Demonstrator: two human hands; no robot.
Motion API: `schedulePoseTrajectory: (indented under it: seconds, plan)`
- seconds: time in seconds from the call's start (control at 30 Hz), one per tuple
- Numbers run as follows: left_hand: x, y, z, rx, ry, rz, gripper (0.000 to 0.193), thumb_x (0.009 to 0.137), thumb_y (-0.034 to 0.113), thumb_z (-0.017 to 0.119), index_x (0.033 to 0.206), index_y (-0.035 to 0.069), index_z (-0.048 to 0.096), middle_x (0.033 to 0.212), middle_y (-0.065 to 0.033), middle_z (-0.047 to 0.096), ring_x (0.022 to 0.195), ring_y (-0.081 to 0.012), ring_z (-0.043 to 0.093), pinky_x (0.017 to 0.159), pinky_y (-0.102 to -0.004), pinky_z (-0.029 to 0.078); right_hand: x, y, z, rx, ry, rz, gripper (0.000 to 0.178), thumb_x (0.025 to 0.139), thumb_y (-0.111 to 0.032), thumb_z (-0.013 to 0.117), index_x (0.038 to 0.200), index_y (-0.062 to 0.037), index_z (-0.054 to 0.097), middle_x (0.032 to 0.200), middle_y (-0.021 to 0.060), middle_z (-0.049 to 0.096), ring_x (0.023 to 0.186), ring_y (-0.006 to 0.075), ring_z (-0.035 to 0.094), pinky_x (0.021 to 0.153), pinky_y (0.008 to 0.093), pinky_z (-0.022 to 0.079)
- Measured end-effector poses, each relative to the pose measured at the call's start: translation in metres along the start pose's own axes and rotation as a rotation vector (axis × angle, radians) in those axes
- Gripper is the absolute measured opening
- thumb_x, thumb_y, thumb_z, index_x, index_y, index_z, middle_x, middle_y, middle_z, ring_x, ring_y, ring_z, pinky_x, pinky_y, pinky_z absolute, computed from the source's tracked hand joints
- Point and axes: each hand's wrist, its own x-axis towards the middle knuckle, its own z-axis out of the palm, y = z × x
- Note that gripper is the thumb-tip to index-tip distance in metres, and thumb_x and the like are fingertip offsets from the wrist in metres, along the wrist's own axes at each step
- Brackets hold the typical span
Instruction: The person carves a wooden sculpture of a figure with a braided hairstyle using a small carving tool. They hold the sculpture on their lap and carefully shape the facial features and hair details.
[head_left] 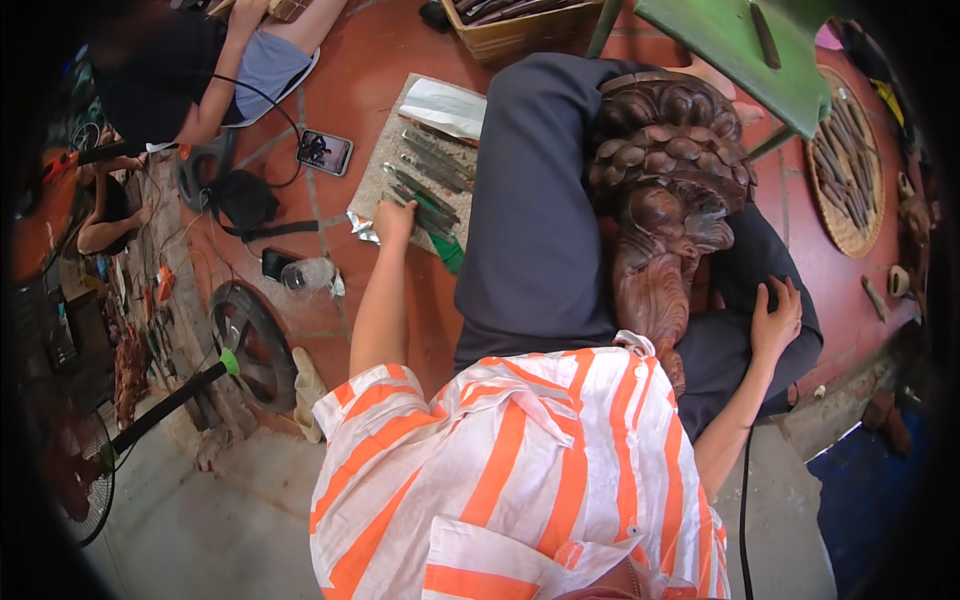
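Observation:
My left hand point(395, 222) is down by the speckled mat point(385, 165), at the near ends of several flat metal carving tools point(428, 208). Its fingers look curled closed, and what lies between them is hidden. More metal tools point(440, 158) lie side by side farther up the mat. Across my lap leans a dark brown carved wooden piece point(655, 215), with rounded, overlapping shapes at its wide far end and a narrower grained part toward me. My right hand point(777, 318) rests over my right knee, fingers apart and holding nothing, to the right of the carving.
A green chair point(735, 50) with a tool on it stands at far right, beside a round woven basket point(850, 165) of tools. A wooden box point(520, 30) of tools sits at the back. Left are a phone point(325, 152), a plastic cup point(308, 275), a fan point(95, 470) and another person point(265, 85).

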Motion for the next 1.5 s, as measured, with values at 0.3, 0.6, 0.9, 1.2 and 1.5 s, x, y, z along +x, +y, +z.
schedulePoseTrajectory:
  seconds: [0.3, 0.6, 0.9, 1.2, 1.5]
  plan:
    - [-0.006, -0.022, 0.009, -0.378, -0.132, -0.302, 0.041, 0.073, 0.033, 0.082, 0.076, -0.006, 0.069, 0.081, -0.0201, 0.071, 0.077, -0.0325, 0.070, 0.072, -0.0429, 0.054, 0.000, -0.002, -0.002, -0.005, 0.000, -0.013, 0.030, 0.089, -0.037, 0.061, 0.113, -0.0206, 0.068, 0.138, 0.0049, 0.053, 0.134, 0.0297, 0.041, 0.106, 0.0564, 0.029]
    - [-0.003, -0.044, 0.034, -0.909, -0.018, -0.365, 0.026, 0.075, 0.010, 0.081, 0.087, -0.002, 0.061, 0.073, -0.0135, 0.065, 0.060, -0.0198, 0.065, 0.050, -0.0311, 0.054, -0.003, -0.008, -0.002, -0.013, 0.019, -0.027, 0.028, 0.088, -0.036, 0.063, 0.110, -0.0196, 0.069, 0.136, 0.0054, 0.055, 0.132, 0.0303, 0.043, 0.105, 0.0546, 0.031]
    - [0.000, -0.091, -0.010, -0.330, 0.185, 0.024, 0.025, 0.084, 0.016, 0.073, 0.085, -0.007, 0.066, 0.073, -0.0154, 0.068, 0.060, -0.0181, 0.063, 0.050, -0.0325, 0.051, -0.004, -0.018, -0.016, 0.132, -0.027, -0.021, 0.031, 0.088, -0.034, 0.064, 0.111, -0.0146, 0.068, 0.134, 0.0095, 0.056, 0.132, 0.0334, 0.043, 0.105, 0.0577, 0.031]
    - [-0.140, 0.184, -0.158, -0.819, 0.004, 0.630, 0.023, 0.102, 0.019, 0.050, 0.104, 0.000, 0.063, 0.086, -0.0038, 0.066, 0.075, -0.0092, 0.057, 0.067, -0.0242, 0.045, -0.045, -0.062, -0.082, 0.993, -0.114, -0.080, 0.025, 0.082, -0.004, 0.070, 0.107, -0.0011, 0.068, 0.090, 0.0061, 0.066, 0.081, 0.0159, 0.063, 0.073, 0.0272, 0.049]
    - [-0.375, 0.297, -0.088, -0.832, -0.751, 1.817, 0.020, 0.074, 0.014, 0.061, 0.088, 0.000, 0.061, 0.089, -0.0132, 0.061, 0.078, -0.0312, 0.062, 0.078, -0.0436, 0.051, -0.064, -0.088, -0.082, 1.399, -0.539, -0.550, 0.033, 0.082, -0.008, 0.068, 0.114, -0.0007, 0.062, 0.103, 0.0084, 0.063, 0.090, 0.0185, 0.061, 0.080, 0.0284, 0.048]
